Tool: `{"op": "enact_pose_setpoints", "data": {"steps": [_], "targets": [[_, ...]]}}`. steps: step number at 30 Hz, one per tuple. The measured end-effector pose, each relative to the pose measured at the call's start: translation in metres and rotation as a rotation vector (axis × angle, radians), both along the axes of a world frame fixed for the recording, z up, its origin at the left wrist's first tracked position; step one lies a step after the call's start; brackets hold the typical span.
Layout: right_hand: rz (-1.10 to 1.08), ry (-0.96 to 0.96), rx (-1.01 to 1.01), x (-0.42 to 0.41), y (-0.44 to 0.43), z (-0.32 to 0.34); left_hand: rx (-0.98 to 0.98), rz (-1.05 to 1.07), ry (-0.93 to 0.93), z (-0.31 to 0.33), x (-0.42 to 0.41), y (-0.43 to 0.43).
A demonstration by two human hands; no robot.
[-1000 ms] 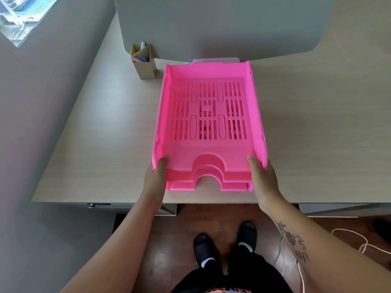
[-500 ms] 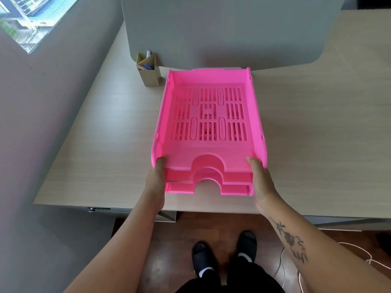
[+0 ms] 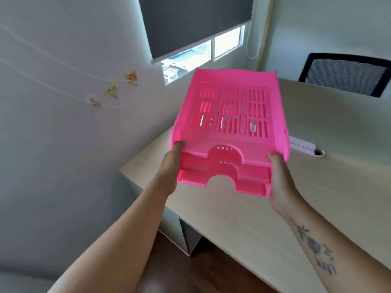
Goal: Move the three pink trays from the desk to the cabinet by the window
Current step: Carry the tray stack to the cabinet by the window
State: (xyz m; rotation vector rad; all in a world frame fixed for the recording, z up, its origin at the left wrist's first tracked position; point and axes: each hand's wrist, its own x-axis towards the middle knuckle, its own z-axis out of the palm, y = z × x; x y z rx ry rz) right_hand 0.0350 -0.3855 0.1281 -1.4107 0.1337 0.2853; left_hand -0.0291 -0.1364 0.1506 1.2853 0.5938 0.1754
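A stack of three pink trays with slotted bottoms hangs in the air above the desk, tilted slightly to the left. My left hand grips the stack's front left corner. My right hand grips its front right corner. Both thumbs rest on the top tray's rim. The cabinet is not in view.
A window with a dark roller blind is straight ahead beyond the trays. A black mesh chair back stands at the desk's far right. A white power strip lies on the desk. Cat-shaped wall hooks are on the left wall.
Both hands have lifted the tray stack off the desk. The view has swung up and left, from the desk top to the wall and window.
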Motion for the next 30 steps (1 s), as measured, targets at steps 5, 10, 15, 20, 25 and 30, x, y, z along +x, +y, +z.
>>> {"op": "enact_pose_setpoints", "data": {"steps": [5,10,15,20,25,30], "targets": [[0.359,-0.01,0.013,-0.025,0.063,0.016,0.013,0.379,-0.013,0.014,-0.106,0.027],[0.72,0.0,0.04,-0.095,0.125,0.021,-0.011,0.768,-0.022,0.013,-0.241,0.031],[1.012,0.056,0.13,-0.204,0.182,0.019,0.064,0.97,-0.066,0.026,-0.384,0.012],[1.272,0.056,0.21,-0.324,0.216,0.027,0.123,1.136,-0.075,0.035,-0.511,-0.005],[1.424,0.02,0.233,-0.421,0.246,0.023,0.172,1.267,-0.02,0.035,-0.61,-0.01],[1.426,0.023,0.132,-0.508,0.277,0.008,0.119,1.286,0.043,0.019,-0.692,0.017]]}}
